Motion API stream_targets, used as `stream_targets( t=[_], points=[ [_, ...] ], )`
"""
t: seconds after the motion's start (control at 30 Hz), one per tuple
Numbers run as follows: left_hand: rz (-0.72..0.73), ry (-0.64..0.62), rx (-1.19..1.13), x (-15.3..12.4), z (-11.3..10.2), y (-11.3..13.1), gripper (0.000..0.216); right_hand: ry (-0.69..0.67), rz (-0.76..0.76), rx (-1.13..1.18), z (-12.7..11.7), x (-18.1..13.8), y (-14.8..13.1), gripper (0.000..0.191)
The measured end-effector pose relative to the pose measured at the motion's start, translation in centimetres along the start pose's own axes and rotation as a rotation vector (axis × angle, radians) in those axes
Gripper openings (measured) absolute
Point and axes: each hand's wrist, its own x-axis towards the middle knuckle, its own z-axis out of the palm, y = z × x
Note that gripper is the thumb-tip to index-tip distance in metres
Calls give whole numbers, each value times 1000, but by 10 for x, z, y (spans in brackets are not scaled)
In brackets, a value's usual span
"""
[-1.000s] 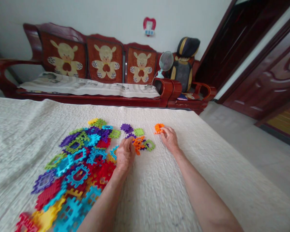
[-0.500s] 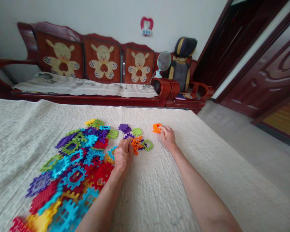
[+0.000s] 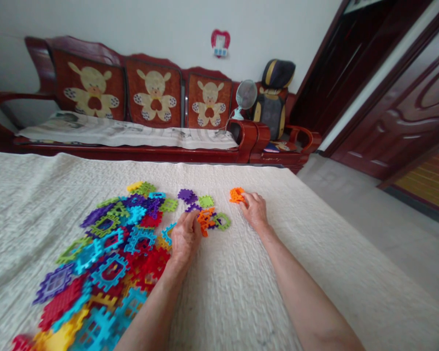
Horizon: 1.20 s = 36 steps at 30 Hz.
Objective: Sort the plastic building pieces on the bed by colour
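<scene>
The left forearm (image 3: 149, 312) and right forearm (image 3: 300, 297) are shown bare from wrist to elbow; the left hand (image 3: 185, 237) and right hand (image 3: 255, 211) are likewise seen bare.

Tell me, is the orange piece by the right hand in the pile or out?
Out. The orange piece lies alone on the cloth, touching the right hand, apart from the pile.

Right of the right hand (image 3: 255, 210) and its grip, cream quilted bedcover (image 3: 314, 234) lies bare; left of the left hand (image 3: 185, 236), coloured plastic puzzle tiles (image 3: 109, 253) crowd.
</scene>
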Motion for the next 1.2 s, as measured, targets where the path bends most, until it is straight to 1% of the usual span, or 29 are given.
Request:
stream_targets(
  t=[0.1,0.27,0.4,0.57,0.6,0.73,0.77,0.9,0.97,1.1,1.2],
  points=[
    [-1,-8,-7,0,0,1,30,-15,18,10,1,1,-1,28],
    [-1,-8,-26,0,-1,1,30,11,16,13,1,2,-4,23],
    [8,-9,-40,-1,1,-1,30,29,16,30,-4,3,1,22],
    [24,10,-40,-1,2,-3,30,-47,5,87,-11,1,14,25],
    [30,14,-41,-1,2,-3,30,-46,6,112,-11,1,15,26],
    [21,4,-31,-1,2,-3,30,46,46,212,-4,3,14,37],
    [13,-6,-24,-1,1,-2,30,51,70,220,-1,3,13,40],
    [-4,-32,-7,-2,0,0,32,-43,168,199,8,1,10,44],
    [-3,-35,-6,-1,-1,1,32,-71,169,203,11,0,9,43],
    [-7,-35,-20,-1,-1,1,31,-50,138,228,11,0,8,40],
    [-2,-18,-29,-1,-1,2,31,-17,147,234,8,-1,9,40]
  ],
)
